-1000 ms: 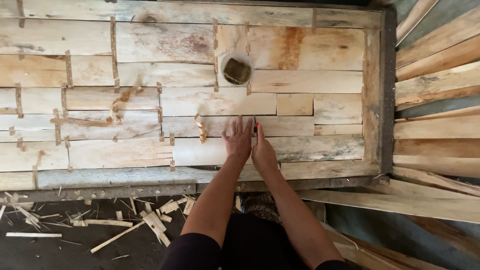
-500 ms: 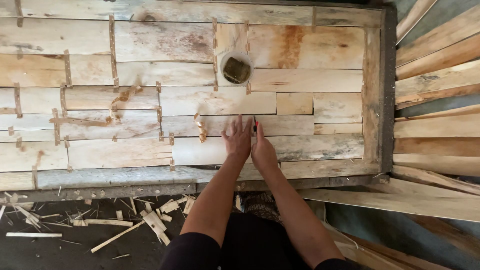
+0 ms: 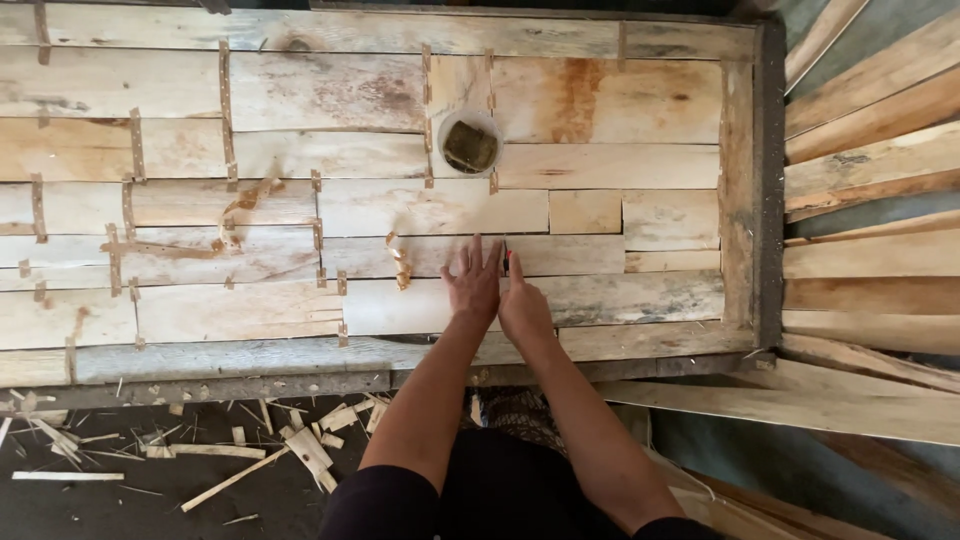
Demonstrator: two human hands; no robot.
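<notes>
L hand laid flat, fingers spread, on plank | R hand pressed edge-on beside it, nothing gripped | cup seen further up panel, well apart

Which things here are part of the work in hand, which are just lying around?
In hand:
- left hand, flat on the wooden panel
- right hand, beside it, pressing the same board
- small dark object at the right fingertips; too small to identify

Lying about:
- round container
- wood offcuts on the floor
- stacked planks
</notes>
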